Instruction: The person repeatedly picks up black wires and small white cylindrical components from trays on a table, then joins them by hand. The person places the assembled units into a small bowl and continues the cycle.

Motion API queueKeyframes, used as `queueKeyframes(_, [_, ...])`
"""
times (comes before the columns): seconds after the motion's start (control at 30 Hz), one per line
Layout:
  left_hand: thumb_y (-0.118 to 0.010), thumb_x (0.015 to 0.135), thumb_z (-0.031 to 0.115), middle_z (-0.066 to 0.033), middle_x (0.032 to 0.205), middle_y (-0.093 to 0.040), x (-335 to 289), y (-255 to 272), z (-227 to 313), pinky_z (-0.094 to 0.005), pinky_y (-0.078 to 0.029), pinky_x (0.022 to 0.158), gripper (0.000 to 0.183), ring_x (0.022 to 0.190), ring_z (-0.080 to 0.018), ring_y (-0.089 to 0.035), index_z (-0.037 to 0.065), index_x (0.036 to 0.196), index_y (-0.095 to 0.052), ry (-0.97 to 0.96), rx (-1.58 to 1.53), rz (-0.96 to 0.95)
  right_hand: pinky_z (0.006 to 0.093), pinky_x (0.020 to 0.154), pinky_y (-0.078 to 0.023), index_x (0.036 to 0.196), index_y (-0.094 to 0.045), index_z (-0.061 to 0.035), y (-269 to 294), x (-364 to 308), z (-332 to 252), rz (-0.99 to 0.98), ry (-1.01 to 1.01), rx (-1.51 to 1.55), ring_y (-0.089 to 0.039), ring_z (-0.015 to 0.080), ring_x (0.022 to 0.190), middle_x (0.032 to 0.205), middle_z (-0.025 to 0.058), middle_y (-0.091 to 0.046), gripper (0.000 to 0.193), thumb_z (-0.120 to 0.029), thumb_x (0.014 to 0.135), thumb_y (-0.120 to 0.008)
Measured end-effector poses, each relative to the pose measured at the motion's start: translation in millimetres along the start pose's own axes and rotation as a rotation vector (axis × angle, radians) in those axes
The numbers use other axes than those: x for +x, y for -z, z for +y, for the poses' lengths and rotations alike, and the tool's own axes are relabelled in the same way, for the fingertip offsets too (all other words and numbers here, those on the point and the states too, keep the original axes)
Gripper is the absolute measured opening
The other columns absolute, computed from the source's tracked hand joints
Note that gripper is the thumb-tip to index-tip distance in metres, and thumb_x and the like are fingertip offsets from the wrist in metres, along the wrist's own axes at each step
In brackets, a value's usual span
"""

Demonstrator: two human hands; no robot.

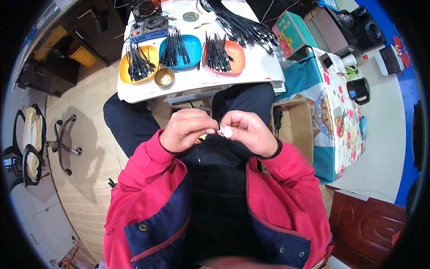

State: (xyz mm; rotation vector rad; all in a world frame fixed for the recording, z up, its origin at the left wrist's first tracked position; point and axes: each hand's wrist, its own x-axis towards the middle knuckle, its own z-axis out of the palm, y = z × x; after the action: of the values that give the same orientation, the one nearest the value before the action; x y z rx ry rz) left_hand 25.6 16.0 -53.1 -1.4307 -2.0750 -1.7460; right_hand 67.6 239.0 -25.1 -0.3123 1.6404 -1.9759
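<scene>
- Both the left hand [189, 129] and the right hand [251, 131] are clamped, fingertips nearly together, over the lap [206, 158], off the table's [263, 71] near edge.
- The right hand pinches a white piece [227, 132]; the left hand, something thin, too small to tell.
- Yellow tray [125, 71], blue tray [195, 49] and orange tray [238, 56], left to right, hold black cables [139, 65].
- Small bowl [165, 71]: by the near edge.

A small white piece [227, 132], rounded and blob-like on my distant feed, sits pinched at the fingertips of the right hand [252, 134]. Just to its left, a slim dark lead [217, 129] showing a trace of red is held at the fingertips of the left hand [189, 130]; whether the two join, I cannot tell.
</scene>
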Motion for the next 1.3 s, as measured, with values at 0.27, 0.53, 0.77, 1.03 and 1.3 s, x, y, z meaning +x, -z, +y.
queueKeyframes(0.27, [-0.063, 0.091, 0.005, -0.0058, 0.080, -0.067, -13, -10, -5, -0.0240, -0.046, 0.059, 0.010, 0.067, -0.0117, -0.060, -0.002, 0.096, -0.068, 0.453, -0.897, 0.133, 0.0286, 0.079, -0.050, 0.104, -0.063, 0.0000, 6, 6, 0, 0.146, 0.468, -0.502, -0.062, 0.0182, 0.085, 0.095, 0.0080, -0.063, 0.019, -0.004, 0.086, -0.067])
queueKeyframes(0.53, [-0.065, 0.091, 0.009, -0.0085, 0.086, -0.065, -14, -28, -12, -0.0227, -0.042, 0.057, 0.016, 0.066, -0.0106, -0.054, -0.004, 0.102, -0.066, 0.497, -1.504, 0.108, 0.0337, 0.072, -0.049, 0.095, -0.064, -0.0015, 7, 28, -5, 0.107, 0.887, -0.727, -0.061, 0.0255, 0.082, 0.091, 0.0100, -0.063, 0.019, -0.003, 0.078, -0.072])
queueKeyframes(0.77, [-0.066, 0.091, 0.005, -0.0052, 0.083, -0.065, -6, -2, 0, -0.0218, -0.045, 0.059, 0.014, 0.069, -0.0072, -0.057, -0.002, 0.103, -0.067, 0.601, -0.985, 0.134, 0.0269, 0.071, -0.045, 0.095, -0.059, 0.0010, -10, 26, 13, 0.194, 0.551, -0.214, -0.054, 0.0152, 0.079, 0.093, 0.0083, -0.057, 0.014, -0.009, 0.088, -0.064])
queueKeyframes(1.03, [-0.069, 0.089, 0.004, -0.0063, 0.089, -0.069, 2, 19, 7, -0.0201, -0.050, 0.065, 0.016, 0.078, -0.0075, -0.063, -0.003, 0.103, -0.070, 0.603, -0.588, 0.177, 0.0266, 0.074, -0.046, 0.099, -0.062, -0.0004, 17, 45, 9, 0.135, 0.542, -0.354, -0.056, 0.0156, 0.084, 0.101, 0.0110, -0.060, 0.022, -0.003, 0.081, -0.074])
queueKeyframes(1.3, [-0.068, 0.089, 0.002, -0.0070, 0.090, -0.070, 0, 27, -11, -0.0222, -0.052, 0.067, 0.013, 0.080, -0.0083, -0.063, -0.003, 0.101, -0.069, 0.753, -0.645, 0.223, 0.0303, 0.076, -0.049, 0.098, -0.065, -0.0017, 18, 75, 20, 0.162, 0.612, -0.523, -0.061, 0.0230, 0.084, 0.093, 0.0102, -0.063, 0.017, 0.000, 0.081, -0.067])
